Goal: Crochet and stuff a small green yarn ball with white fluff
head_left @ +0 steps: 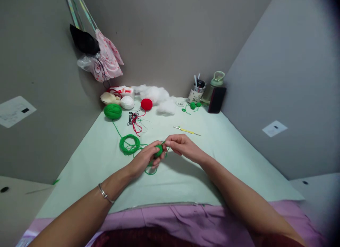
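Note:
My left hand (148, 155) is closed around a small round green crochet piece (158, 151), its thumb lying on top. Just to the right, my right hand (183, 145) pinches a strand of green yarn at the edge of the piece; the fingertips of both hands nearly meet. Whether a fine tool is also in that pinch is too small to tell. Loops of green yarn (151, 173) hang below the left hand. A coil of green yarn (129, 145) lies to the left, with a strand running back to the green yarn ball (113, 111). Beyond my hands rests a yellow-handled crochet hook (187, 130).
Along the back lie a white yarn ball (127, 102), a red yarn ball (146, 104) and white stuffing (156, 95). Small green crochet pieces (193, 105), a pen cup (196, 94), a bottle (216, 82) and a phone (217, 100) occupy the back right. Grey partitions (268, 80) enclose the table.

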Demonstrator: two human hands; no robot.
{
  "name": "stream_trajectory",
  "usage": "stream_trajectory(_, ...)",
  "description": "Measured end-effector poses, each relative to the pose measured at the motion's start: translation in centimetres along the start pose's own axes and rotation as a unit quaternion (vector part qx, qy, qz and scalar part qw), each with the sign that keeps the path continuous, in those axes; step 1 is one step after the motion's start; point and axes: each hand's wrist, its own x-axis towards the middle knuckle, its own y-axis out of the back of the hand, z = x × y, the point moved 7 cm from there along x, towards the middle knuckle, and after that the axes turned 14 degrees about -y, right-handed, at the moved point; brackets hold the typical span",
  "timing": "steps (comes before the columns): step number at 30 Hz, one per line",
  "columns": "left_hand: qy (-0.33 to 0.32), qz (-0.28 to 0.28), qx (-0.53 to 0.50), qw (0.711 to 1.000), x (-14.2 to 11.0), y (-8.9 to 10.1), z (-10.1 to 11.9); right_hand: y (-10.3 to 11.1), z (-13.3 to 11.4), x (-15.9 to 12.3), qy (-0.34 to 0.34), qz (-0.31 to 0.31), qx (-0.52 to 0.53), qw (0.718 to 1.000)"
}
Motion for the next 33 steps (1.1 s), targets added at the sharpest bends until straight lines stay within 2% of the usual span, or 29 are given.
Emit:
stream_trajectory(6,0.011,0.031,0.012,0.999,0.4,0.5,-0.7,-3.3,-1.4,-1.2,0.074,-0.038,-0.095,0.992)
stream_trajectory(8,0.019,0.033,0.01,0.999,0.5,0.6,-0.9,-3.5,-1.5,-1.2,0.082,-0.026,-0.125,0.988)
stream_trajectory(14,0.015,0.025,-0.02,0.999,0.4,0.3,0.0,-0.4,-0.5,0.0,0.053,0.075,-0.059,0.994)
stream_trajectory(17,0.016,0.024,-0.018,0.999,0.2,0.1,0.2,0.6,-0.5,0.1,0.083,0.106,-0.005,0.991)
stream_trajectory(19,0.021,0.021,-0.012,0.999,0.2,0.1,0.0,0.6,-0.7,-0.1,0.103,0.091,0.052,0.989)
stream_trajectory(24,0.017,0.002,-0.002,1.0,0.3,0.1,-0.6,-1.1,-1.1,-0.4,0.094,-0.031,0.11,0.989)
stream_trajectory(29,0.024,-0.032,-0.01,0.999,0.0,-0.5,-0.3,-0.1,-0.5,0.0,0.072,-0.014,0.205,0.976)
stream_trajectory(33,0.034,-0.044,-0.015,0.998,-0.3,-0.8,-0.2,0.0,-0.3,0.1,0.064,-0.019,0.22,0.973)
